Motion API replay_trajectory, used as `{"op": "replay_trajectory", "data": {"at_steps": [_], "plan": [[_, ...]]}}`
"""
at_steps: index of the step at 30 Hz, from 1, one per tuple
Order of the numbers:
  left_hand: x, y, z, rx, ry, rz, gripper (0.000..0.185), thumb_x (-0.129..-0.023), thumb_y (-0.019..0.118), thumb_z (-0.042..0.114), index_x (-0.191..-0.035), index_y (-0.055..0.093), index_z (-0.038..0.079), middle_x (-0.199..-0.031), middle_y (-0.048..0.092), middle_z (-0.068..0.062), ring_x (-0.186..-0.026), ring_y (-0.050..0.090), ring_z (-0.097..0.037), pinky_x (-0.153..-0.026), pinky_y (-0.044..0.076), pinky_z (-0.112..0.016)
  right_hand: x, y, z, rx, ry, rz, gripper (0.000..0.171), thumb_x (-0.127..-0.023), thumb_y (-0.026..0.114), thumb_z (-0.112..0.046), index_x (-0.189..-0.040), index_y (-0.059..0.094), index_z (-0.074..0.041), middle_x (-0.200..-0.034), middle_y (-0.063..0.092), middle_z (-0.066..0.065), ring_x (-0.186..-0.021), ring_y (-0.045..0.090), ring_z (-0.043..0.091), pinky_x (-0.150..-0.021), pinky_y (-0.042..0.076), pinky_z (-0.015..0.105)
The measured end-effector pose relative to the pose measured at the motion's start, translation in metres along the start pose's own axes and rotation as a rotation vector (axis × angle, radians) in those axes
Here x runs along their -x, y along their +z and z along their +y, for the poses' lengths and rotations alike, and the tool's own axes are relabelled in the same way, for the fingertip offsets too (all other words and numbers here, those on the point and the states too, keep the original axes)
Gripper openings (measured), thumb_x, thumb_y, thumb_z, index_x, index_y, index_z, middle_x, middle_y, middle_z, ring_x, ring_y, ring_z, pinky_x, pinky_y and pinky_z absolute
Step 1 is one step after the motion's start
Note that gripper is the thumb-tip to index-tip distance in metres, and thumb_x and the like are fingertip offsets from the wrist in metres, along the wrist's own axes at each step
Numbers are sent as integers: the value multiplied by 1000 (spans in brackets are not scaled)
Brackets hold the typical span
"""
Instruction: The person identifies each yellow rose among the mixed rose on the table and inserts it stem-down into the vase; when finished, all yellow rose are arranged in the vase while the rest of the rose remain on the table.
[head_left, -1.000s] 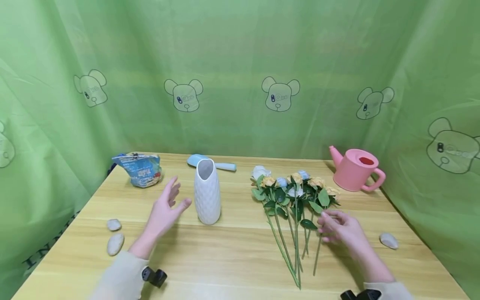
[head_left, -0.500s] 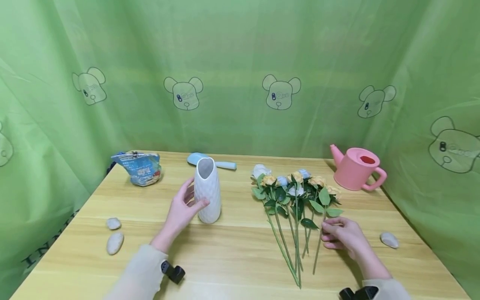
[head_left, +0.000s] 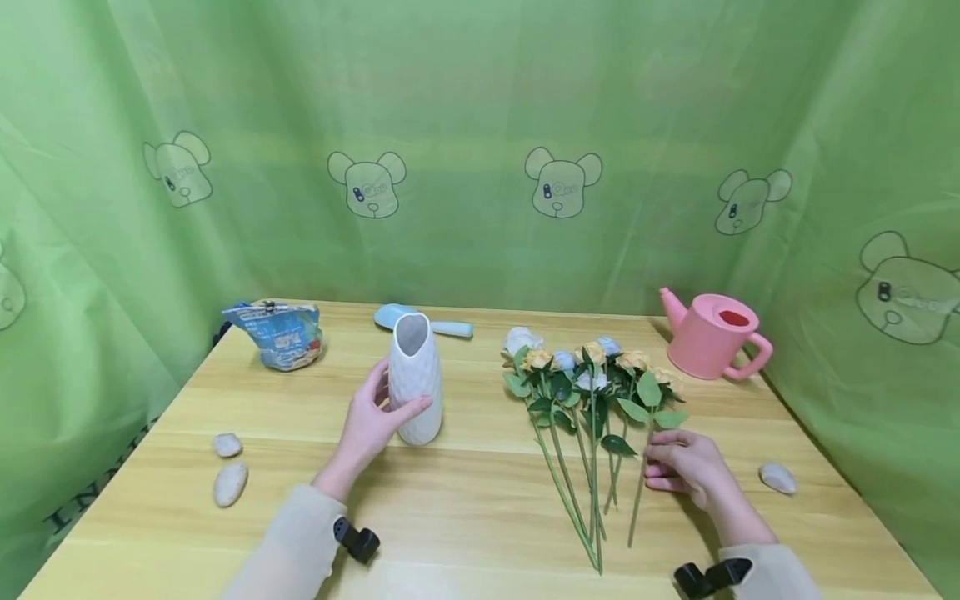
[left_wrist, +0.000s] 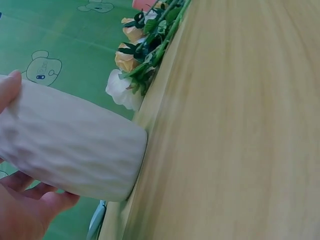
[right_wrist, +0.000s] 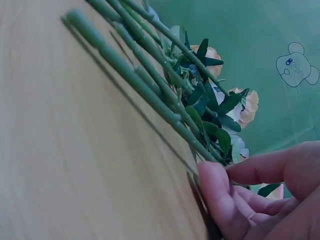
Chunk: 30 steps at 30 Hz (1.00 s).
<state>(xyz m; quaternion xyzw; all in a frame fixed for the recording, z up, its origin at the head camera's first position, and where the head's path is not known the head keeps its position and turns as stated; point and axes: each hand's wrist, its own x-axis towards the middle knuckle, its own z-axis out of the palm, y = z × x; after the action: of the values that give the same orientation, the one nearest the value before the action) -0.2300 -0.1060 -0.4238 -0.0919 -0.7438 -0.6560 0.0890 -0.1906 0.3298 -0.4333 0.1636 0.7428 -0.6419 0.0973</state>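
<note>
Fingers and thumb of the left hand (head_left: 372,421) curl round the lower half of the white vase (head_left: 415,380), thumb on the near side and fingers on the far side; the left wrist view shows the same hold, with a fingertip on top of the ribbed wall and the palm beneath it. The vase stands upright on the wooden bench (head_left: 465,508), left of centre, its mouth open upward.

The right hand (head_left: 681,465) rests on the bench at the right edge of the flowers (head_left: 592,379), fingers bent and closed on the outermost stem (head_left: 639,492) just below its leaves. The right wrist view shows the fingertips (right_wrist: 220,200) pressed against that green stem where it meets the wood.

The flowers lie flat in a loose bunch, heads toward the far side and stems fanned toward the near edge, well apart from the vase. Yellow, pale blue and white blooms show among the dark leaves.

A pink watering can (head_left: 712,335) stands at the far right, a blue scoop (head_left: 423,321) lies behind the vase, and a crumpled blue bag (head_left: 277,335) sits at the far left. 2 stones (head_left: 228,469) lie near the left edge and 1 stone (head_left: 777,477) to the right of the right hand. Green curtain (head_left: 480,142) printed with bear heads hangs behind and to both sides.
</note>
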Motion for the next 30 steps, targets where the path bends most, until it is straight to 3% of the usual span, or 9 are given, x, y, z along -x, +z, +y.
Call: {"op": "replay_trajectory", "data": {"at_steps": [8, 14, 21, 25, 30], "plan": [[10, 3, 23, -23, -16, -6, 72, -76, 79, 17, -137, 42, 13, -127, 52, -17, -116, 50, -32, -97, 42, -45, 7, -7, -20, -4, -75, 4, 55, -88, 59, -3, -132, 29, 11, -87, 60, 10, -70, 62, 20, -70, 56, 35], [11, 3, 26, -24, -21, -2, 71, -76, 79, 18, -136, 42, 14, -127, 52, -17, -115, 50, -32, -97, 41, -45, 20, -1, -51, 88, -242, 16, 49, -90, 59, -7, -128, 34, 11, -85, 61, 0, -70, 62, 17, -69, 57, 35], [12, 1, 26, -17, -20, -4, 71, -76, 78, 18, -137, 41, 14, -128, 51, -17, -117, 49, -32, -98, 40, -46, 29, 26, -83, 1, -436, -56, 29, -89, 62, -5, -112, 46, 0, -88, 61, 4, -67, 62, 16, -64, 57, 36], [13, 0, 27, -22, -19, 0, 71, -76, 78, 18, -137, 41, 14, -128, 51, -17, -118, 48, -32, -98, 40, -46, 30, 46, -100, -56, -518, -104, 28, -88, 63, -2, -111, 47, 1, -88, 61, 9, -66, 61, 17, -61, 57, 37], [13, 0, 25, -31, -14, -5, 71, -77, 78, 18, -137, 41, 14, -127, 52, -17, -117, 49, -31, -97, 42, -45, 30, 73, -121, -38, -585, -120, 31, -87, 62, 0, -114, 47, 5, -89, 60, 9, -66, 61, 16, -61, 57, 37]]}}
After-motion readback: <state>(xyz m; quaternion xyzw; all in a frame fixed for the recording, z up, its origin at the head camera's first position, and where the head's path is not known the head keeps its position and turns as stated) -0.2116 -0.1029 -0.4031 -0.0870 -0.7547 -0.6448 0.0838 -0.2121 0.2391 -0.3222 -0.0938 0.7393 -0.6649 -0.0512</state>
